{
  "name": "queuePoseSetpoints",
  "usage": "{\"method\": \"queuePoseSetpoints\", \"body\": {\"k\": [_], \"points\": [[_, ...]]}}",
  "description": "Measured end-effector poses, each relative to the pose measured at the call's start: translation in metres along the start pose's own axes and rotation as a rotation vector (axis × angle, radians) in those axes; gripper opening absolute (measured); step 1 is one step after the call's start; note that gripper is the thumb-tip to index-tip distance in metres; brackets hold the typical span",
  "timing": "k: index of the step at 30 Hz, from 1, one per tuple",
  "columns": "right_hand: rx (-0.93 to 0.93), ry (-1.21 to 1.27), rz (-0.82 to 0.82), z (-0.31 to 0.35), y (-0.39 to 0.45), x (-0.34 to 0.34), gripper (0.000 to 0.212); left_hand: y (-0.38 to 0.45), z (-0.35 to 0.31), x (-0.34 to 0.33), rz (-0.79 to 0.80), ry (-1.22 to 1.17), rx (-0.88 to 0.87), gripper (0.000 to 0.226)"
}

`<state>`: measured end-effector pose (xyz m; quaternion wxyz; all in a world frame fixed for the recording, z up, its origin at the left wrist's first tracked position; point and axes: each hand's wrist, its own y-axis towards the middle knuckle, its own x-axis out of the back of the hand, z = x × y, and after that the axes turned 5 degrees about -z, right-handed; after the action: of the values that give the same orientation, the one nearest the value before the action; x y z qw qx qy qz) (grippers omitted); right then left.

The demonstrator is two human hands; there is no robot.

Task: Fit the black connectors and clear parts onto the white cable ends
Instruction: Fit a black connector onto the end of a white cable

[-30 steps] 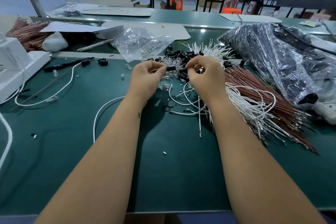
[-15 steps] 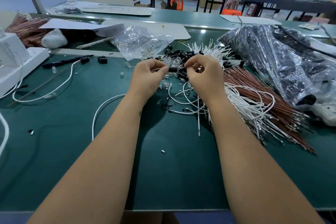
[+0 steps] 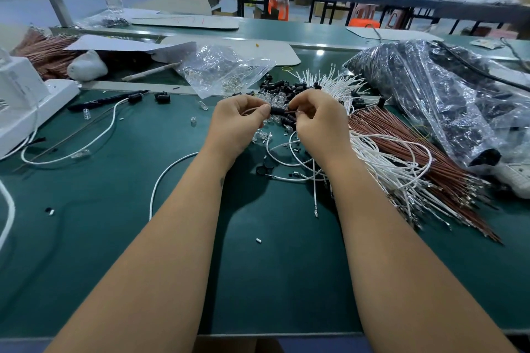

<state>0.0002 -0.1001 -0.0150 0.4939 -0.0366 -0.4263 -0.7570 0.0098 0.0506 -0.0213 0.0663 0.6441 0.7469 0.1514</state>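
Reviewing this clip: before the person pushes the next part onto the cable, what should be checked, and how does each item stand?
1. Left hand pinches the black connector: ok.
2. Right hand curled at the connector's other end: ok.
3. Cable end seated in the connector: cannot tell, fingers hide it.
4. Spare black connectors and clear parts piled just beyond the hands: ok.
5. More white cables beside the right forearm: ok.

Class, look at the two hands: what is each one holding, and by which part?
The left hand pinches a black connector by its left end. The right hand pinches something at the connector's other end; what exactly cannot be told.
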Motion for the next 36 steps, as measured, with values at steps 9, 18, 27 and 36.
{"method": "queuePoseSetpoints", "body": {"k": [9,18,27,36], "points": [[0.046,0.069,0.027,-0.0014,-0.0019,-0.0021,0.024,-0.0028,-0.0049,-0.0013,0.012,-0.007,-0.002,0.009],[0.042,0.104,0.061,0.0008,-0.0025,-0.0005,0.029,-0.0048,-0.0062,-0.0008,0.036,-0.039,-0.025,0.01],[0.082,0.054,0.043,-0.0006,-0.0031,-0.0019,0.033,-0.008,-0.0041,-0.0046,0.052,-0.016,-0.039,0.008],[0.044,0.072,0.146,0.0052,-0.0045,-0.0086,0.021,-0.0042,-0.0055,-0.0021,-0.044,-0.14,0.032,0.013]]}}
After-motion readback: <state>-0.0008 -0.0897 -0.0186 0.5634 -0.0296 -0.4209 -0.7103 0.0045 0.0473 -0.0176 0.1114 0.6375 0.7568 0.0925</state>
